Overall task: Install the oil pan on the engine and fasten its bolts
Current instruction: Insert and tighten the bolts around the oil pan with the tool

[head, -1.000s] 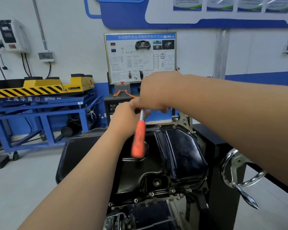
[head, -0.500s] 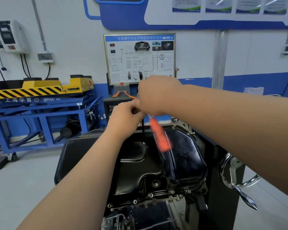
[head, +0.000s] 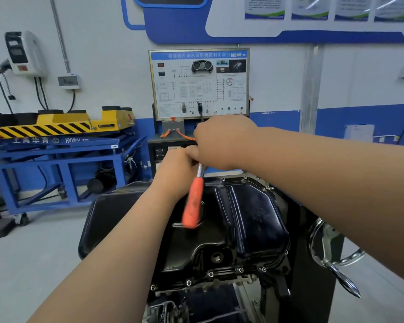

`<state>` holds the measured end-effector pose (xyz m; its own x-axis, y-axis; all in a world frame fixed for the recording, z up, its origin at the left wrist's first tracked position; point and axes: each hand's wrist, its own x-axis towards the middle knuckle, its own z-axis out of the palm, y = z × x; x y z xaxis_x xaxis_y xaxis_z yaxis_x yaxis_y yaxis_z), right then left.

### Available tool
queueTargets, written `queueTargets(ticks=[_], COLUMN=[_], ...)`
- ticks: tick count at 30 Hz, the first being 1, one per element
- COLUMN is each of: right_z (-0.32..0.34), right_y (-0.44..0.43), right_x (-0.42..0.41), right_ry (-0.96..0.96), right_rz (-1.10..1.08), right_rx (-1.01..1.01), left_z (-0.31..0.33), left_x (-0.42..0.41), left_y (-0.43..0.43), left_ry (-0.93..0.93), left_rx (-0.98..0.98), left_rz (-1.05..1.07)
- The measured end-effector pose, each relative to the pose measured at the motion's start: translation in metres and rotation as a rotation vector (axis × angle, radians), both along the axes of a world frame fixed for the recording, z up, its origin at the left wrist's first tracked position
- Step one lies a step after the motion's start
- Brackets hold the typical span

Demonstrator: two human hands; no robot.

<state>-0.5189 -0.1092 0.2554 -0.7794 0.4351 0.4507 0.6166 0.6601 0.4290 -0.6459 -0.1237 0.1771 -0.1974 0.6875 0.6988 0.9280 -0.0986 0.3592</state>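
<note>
Far-edge fastening on the oil pan [head: 254, 213] is judged underway: ratchet [head: 193, 203] gripped by right hand [head: 222, 141] (left hand [head: 176, 170] grip cannot be told); handle to be swung next.

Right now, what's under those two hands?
A wrench with a silver shaft and orange handle pokes out below the left hand and right hand, above the black oil pan. The wrench's head and any bolt there are covered by the hands.

Left hand [head: 177, 170] and right hand [head: 224, 143] grip ratchet [head: 193, 201].
</note>
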Motion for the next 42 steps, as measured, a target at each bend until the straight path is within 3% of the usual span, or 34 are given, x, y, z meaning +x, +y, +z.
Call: queueTargets(ticks=[3, 6, 11, 16, 19, 22, 27, 30, 33, 37, 40, 42], right_z=[0.004, 0.013, 0.012, 0.012, 0.014, 0.018, 0.016, 0.008, 0.014, 0.027, 0.024, 0.019], right_y=[-0.002, -0.003, 0.000, 0.006, 0.007, 0.010, 0.013, 0.008, 0.006, 0.012, 0.011, 0.005], right_x=[0.001, 0.009, 0.006, 0.009, 0.009, 0.006, 0.004, 0.000, 0.002, 0.011, 0.012, 0.011], right_ry=[-0.106, -0.197, -0.088, 0.127, 0.057, -0.005, 0.164, 0.232, 0.099, -0.150, -0.093, 0.014], right_rz=[0.032, 0.037, -0.029, -0.064, -0.009, 0.015, 0.002, -0.061, -0.039, 0.058, 0.069, 0.014], right_rx=[0.059, 0.158, 0.143, -0.155, 0.009, 0.118, -0.012, -0.113, -0.009, 0.202, 0.194, 0.047], left_z=[-0.001, -0.002, -0.004, 0.000, -0.002, -0.004, -0.002, 0.000, -0.003, -0.005, -0.001, 0.007], left_x=[-0.002, 0.001, -0.003, -0.003, -0.001, -0.002, -0.003, -0.002, -0.003, -0.001, -0.001, 0.002], left_y=[-0.001, 0.001, 0.004, 0.005, 0.003, 0.005, 0.006, 0.008, 0.007, 0.011, 0.012, 0.017], left_ry=[-0.066, -0.005, -0.034, 0.081, 0.058, 0.033, -0.018, 0.078, 0.014, 0.084, 0.067, -0.031], left_rx=[0.049, 0.000, 0.007, -0.030, 0.053, 0.066, 0.038, -0.060, 0.026, -0.035, -0.057, -0.073], left_rz=[-0.090, -0.083, -0.087, 0.040, -0.079, -0.068, -0.027, 0.046, -0.065, -0.083, -0.063, -0.058])
